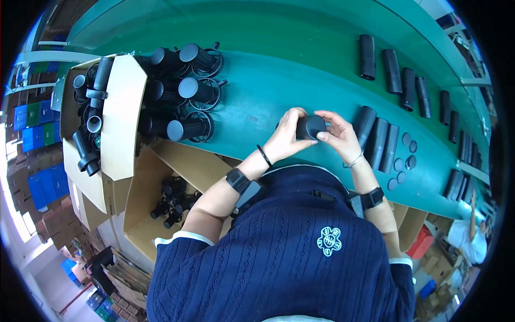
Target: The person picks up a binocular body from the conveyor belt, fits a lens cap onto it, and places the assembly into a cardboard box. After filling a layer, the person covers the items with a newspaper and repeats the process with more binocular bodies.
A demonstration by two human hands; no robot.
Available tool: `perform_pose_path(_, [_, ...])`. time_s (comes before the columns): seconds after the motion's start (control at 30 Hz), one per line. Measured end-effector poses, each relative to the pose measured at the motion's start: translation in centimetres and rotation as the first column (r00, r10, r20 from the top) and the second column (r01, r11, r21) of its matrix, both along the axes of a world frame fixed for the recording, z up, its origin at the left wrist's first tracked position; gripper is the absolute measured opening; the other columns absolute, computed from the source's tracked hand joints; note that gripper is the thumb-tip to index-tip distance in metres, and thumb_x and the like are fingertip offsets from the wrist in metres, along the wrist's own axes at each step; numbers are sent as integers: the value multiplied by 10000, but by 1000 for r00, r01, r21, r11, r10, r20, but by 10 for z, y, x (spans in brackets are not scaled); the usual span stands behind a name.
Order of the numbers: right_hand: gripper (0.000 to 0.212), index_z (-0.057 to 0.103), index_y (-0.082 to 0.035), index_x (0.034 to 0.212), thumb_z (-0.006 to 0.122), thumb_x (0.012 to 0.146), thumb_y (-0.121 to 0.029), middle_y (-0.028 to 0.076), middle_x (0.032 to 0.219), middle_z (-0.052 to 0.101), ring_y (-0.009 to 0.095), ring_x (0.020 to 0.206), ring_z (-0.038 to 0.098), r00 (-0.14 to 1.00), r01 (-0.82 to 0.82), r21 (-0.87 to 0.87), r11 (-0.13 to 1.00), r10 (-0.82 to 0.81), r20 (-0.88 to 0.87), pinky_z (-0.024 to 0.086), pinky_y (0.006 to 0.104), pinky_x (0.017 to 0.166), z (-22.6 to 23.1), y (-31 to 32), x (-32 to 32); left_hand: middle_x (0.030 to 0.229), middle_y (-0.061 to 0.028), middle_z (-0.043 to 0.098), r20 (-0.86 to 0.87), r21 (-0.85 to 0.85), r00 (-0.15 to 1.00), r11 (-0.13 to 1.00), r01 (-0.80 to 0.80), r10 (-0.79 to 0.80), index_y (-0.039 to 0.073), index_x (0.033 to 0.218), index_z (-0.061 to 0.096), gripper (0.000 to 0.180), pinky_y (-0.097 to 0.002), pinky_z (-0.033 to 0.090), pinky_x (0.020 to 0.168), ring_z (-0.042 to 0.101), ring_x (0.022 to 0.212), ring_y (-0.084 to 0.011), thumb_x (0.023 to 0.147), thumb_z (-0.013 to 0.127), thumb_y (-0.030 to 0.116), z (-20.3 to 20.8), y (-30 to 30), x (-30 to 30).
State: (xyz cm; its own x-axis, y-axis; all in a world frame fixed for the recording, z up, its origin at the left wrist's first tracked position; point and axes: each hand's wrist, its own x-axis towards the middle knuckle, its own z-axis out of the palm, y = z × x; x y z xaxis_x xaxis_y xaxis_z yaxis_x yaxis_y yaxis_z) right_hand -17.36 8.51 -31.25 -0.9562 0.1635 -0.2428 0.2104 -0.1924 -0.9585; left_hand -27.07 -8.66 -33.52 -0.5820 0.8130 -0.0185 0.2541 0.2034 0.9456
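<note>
My left hand (285, 135) and my right hand (338, 134) both grip one black cylindrical part (310, 127), end-on toward the camera, just above the green bench (257, 102). Right beside my right hand lie three black tubes (377, 139) side by side, and several small black round caps (403, 161) lie just past them. To the left of my hands, several black cylinders with ring-shaped ends (185, 91) lie stacked on the bench.
An open cardboard box (88, 107) with black parts stands at the left; another box (171, 198) with more parts sits below the bench edge. Rows of black tubes (402, 80) line the far right of the bench. Another person (469, 236) is at lower right.
</note>
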Motion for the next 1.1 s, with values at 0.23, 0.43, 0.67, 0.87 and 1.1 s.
perform_pose_path(0.23, [455, 554, -44, 1266, 665, 825, -28, 84, 1194, 568, 187, 1082, 561, 998, 59, -319, 946, -61, 4, 424, 297, 958, -12, 4, -2, 1183, -181, 496, -57, -46, 998, 998, 39, -42, 41, 1269, 378, 714, -367, 446, 912, 531, 1097, -287, 714, 791, 217, 7, 3, -1])
perform_pose_path(0.43, [415, 578, -52, 1253, 663, 859, -150, 50, 1218, 520, 172, 1146, 483, 1000, -23, -193, 981, 19, -19, 378, 320, 977, -13, 2, -3, 1185, -147, 508, 324, 145, 944, 989, 8, -55, 34, 1299, 375, 594, -365, 436, 920, 522, 1099, -252, 817, 683, 192, 7, 0, 2])
perform_pose_path(0.67, [1043, 167, -137, 1493, 806, 670, -166, 118, 1419, 345, 261, 1343, 321, 956, -239, 290, 927, 276, -96, 294, 394, 1068, -37, -11, -24, 1264, -123, 504, 966, 203, 249, 814, -545, -74, 52, 1271, 441, 567, -411, 359, 1011, 484, 1167, -255, 934, 471, 508, -8, 3, -35])
perform_pose_path(0.87, [787, 323, -163, 1375, 767, 726, -189, 134, 1033, 618, 197, 830, 626, 986, 104, 594, 798, -161, 43, 522, 324, 669, -63, 66, -113, 1199, -72, 516, 914, -119, 257, 815, -567, 313, 118, 1243, 509, 372, -348, 405, 915, 494, 1096, -206, 955, 507, 354, -16, -14, -39])
perform_pose_path(1.1, [762, 317, -139, 1423, 701, 785, -300, 248, 1174, 569, 381, 1091, 557, 960, 142, 808, 572, -278, 27, 450, 436, 939, -125, 174, -138, 1100, -67, 572, 928, -151, 255, 901, -406, 271, 87, 1159, 528, 286, -307, 447, 818, 542, 984, -172, 934, 542, 263, -30, -22, -37])
